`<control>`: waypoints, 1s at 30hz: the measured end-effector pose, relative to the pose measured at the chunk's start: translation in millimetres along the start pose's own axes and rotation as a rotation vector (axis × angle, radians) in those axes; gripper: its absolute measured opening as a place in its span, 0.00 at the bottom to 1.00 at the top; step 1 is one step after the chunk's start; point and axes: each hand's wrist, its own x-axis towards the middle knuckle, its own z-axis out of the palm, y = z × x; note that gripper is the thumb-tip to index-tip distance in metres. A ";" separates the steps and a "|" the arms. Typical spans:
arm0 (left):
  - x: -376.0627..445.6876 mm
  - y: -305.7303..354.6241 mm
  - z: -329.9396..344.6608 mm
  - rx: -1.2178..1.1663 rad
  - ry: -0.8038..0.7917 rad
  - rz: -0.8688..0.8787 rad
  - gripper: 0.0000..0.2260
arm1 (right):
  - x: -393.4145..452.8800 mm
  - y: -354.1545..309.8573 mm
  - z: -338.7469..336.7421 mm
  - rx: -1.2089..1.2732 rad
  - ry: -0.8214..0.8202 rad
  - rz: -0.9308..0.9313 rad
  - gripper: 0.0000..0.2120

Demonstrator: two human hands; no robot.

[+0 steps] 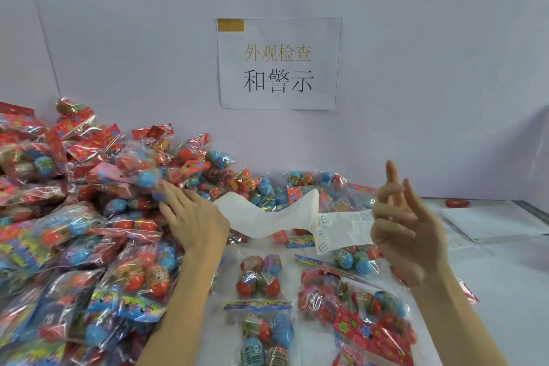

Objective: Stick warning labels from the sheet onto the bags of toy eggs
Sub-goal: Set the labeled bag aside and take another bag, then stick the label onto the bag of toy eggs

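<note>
2 hands at work: left hand [193, 217] reaching into heaped bags of toy eggs [74, 217], fingers on 1 bag, grip unclear; right hand [407, 223] raised, fingers loosely spread, label sheet [341, 226] trailing from it. Step judged: fetching next bag. Next: lay bag flat, peel label, press on. Each clear bag packed with several plastic eggs.

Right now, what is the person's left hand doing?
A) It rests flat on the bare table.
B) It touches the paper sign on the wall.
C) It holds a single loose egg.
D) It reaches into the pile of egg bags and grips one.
D: the left hand is at the pile, its fingers gripping a bag of eggs, while the label sheet stretches across to the right hand.
</note>
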 end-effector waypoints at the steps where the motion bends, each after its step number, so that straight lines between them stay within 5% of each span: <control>1: -0.5 -2.2 2.7 0.045 0.010 0.031 0.35 | 0.7 3.8 5.0 0.188 -0.074 0.061 0.19; 5: 2.0 -5.6 2.9 0.070 0.058 0.160 0.30 | 0.9 8.9 13.9 0.150 -0.068 0.105 0.25; 9: 1.7 1.0 -0.4 -0.183 0.103 0.287 0.11 | 2.4 14.4 19.7 0.075 -0.038 0.126 0.26; 12: -3.1 3.7 1.1 -0.351 0.191 0.423 0.06 | 3.5 16.5 20.2 0.049 -0.014 0.141 0.28; 18: -2.6 -1.7 8.6 -0.045 0.022 0.222 0.16 | 4.1 19.7 21.6 0.020 0.034 0.164 0.32; 22: -1.6 -1.7 10.4 0.047 -0.049 0.237 0.24 | 4.5 20.5 22.4 0.011 0.041 0.161 0.32; 26: -1.3 1.5 6.4 -0.148 0.027 0.358 0.15 | 5.3 20.2 21.0 0.013 0.036 0.171 0.31; 30: -10.6 10.6 -2.6 -0.570 0.080 0.525 0.21 | 6.8 21.9 16.8 -0.015 0.037 0.185 0.30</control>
